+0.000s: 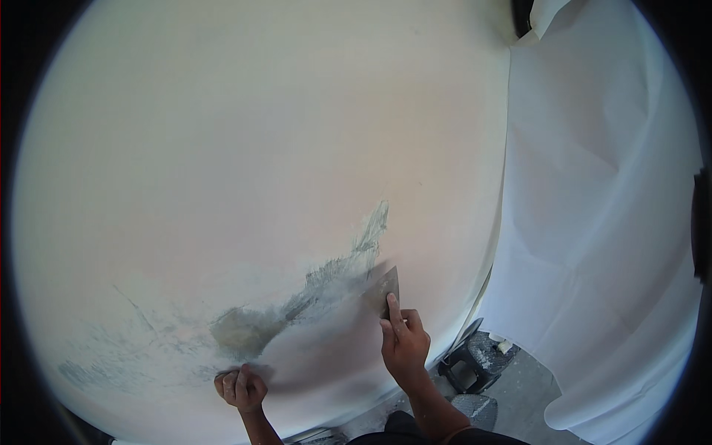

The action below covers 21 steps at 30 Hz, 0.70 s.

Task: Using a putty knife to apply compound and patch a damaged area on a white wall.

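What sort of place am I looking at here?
Probably a room or workshop during surface repair: grey patches mark the broad pale surface, the right hand holds a scraper, and a white sheet hangs at right.

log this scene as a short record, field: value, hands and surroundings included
right hand: holds a flat blade, one finger extended along it
left hand: curled, just below the large grey smear; grip contents unclear
work surface: broad, pale, streaked grey
right side: draped white sheet
lower right: dark spattered stool
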{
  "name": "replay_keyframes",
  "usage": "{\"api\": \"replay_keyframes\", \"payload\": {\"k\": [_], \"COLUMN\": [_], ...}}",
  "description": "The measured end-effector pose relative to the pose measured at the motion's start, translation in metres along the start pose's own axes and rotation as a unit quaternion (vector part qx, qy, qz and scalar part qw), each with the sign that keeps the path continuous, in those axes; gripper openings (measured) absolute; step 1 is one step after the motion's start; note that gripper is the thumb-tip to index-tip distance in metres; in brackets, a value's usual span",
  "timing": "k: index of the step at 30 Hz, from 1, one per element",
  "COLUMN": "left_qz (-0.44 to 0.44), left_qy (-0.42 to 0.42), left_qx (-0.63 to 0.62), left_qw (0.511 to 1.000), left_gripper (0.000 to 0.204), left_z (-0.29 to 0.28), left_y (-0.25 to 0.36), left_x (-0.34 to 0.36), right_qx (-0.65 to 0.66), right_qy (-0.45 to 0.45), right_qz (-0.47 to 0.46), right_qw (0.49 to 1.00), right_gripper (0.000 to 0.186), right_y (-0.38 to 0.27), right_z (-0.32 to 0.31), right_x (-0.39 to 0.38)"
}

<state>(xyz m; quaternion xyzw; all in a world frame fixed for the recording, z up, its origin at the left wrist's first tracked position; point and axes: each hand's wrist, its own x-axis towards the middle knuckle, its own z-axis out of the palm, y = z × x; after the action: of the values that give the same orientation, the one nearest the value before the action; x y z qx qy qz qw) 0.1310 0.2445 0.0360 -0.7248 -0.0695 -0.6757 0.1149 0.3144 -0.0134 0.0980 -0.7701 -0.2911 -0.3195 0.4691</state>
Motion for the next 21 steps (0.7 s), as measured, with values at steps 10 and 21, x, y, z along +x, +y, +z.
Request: {"api": "replay_keyframes", "payload": {"k": [10, 21], "left_qz": [0.022, 0.023], "left_qy": [-0.011, -0.019], "left_qx": [-0.005, 0.0], "left_qw": [1.0, 1.0], "left_gripper": [0.031, 0.034], "left_z": [-0.002, -0.002], "left_y": [-0.008, -0.009], "left_x": [-0.006, -0.01], "right_qx": [0.066, 0.088], "right_qy": [0.013, 0.041], "right_qz": [0.031, 0.028], "right_qw": [0.997, 0.995], "right_gripper": [0.048, 0.048], "right_y": [-0.003, 0.0], "right_z": [0.021, 0.029], "right_x": [0.016, 0.013]}}
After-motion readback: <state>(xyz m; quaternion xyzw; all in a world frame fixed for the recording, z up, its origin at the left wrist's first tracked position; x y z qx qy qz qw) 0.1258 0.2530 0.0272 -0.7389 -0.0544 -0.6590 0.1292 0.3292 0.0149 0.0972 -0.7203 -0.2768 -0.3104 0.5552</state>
